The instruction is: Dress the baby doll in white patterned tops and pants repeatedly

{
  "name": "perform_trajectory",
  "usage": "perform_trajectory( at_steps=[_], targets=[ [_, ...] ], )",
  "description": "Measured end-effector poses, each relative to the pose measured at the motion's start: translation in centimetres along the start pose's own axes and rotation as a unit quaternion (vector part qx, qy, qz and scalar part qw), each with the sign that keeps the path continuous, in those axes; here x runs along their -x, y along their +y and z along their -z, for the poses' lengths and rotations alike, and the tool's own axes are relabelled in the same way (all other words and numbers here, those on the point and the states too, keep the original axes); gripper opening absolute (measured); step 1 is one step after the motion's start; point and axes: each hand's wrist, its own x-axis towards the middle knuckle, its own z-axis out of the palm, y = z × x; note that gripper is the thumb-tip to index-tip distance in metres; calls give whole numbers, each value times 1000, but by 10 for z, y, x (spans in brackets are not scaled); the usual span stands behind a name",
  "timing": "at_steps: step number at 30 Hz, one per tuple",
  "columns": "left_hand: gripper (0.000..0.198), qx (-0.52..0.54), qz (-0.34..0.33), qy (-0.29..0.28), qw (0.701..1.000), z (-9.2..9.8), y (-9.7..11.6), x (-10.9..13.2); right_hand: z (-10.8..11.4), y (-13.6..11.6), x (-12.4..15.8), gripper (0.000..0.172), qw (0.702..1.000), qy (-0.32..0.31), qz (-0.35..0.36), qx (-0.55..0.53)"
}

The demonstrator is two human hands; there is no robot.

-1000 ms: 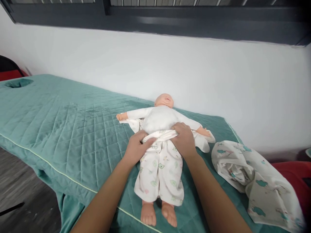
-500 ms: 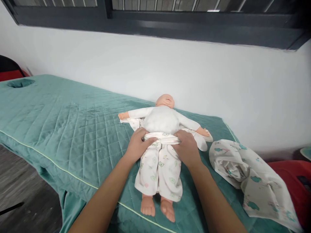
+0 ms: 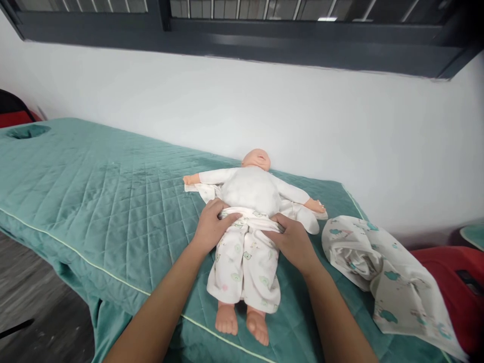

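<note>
A baby doll (image 3: 249, 189) lies on its back with its head toward the wall and its bare feet toward me. White patterned pants (image 3: 244, 267) cover its legs, and their folded waistband crosses the lower belly. My left hand (image 3: 214, 224) grips the waistband at the left hip, thumb on top. At the right hip, my right hand (image 3: 291, 239) pinches the same band between thumb and fingers. The doll's arms are spread out over an opened white garment (image 3: 302, 217) that is partly hidden beneath it.
The doll rests on a bed with a green quilted cover (image 3: 124, 201). A crumpled patterned white cloth (image 3: 401, 282) lies at the right, beside a red bag-like item (image 3: 449, 272). Behind the bed rise a white wall (image 3: 170, 96) and a dark window frame (image 3: 264, 43).
My right hand has shifted slightly down along the waistband, and its fingers show more clearly. My left hand keeps nearly the same hold. The view has moved a little.
</note>
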Motion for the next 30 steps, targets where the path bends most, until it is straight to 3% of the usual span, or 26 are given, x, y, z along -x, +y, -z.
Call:
perform_trajectory(
  at_steps=[6,16,25,30],
  targets=[
    [26,8,17,-7,1000,1,1,1,2,8,-3,27,1000,6,-10,-13],
    [26,30,32,-6,999,2,0,1,8,17,-1,34,998,-46,-24,-33],
    [17,86,17,-17,996,7,2,2,8,18,1,37,990,-66,-19,-124],
    [20,133,-3,-20,991,6,2,2,4,19,1,44,971,-70,-17,-226]
  ],
)
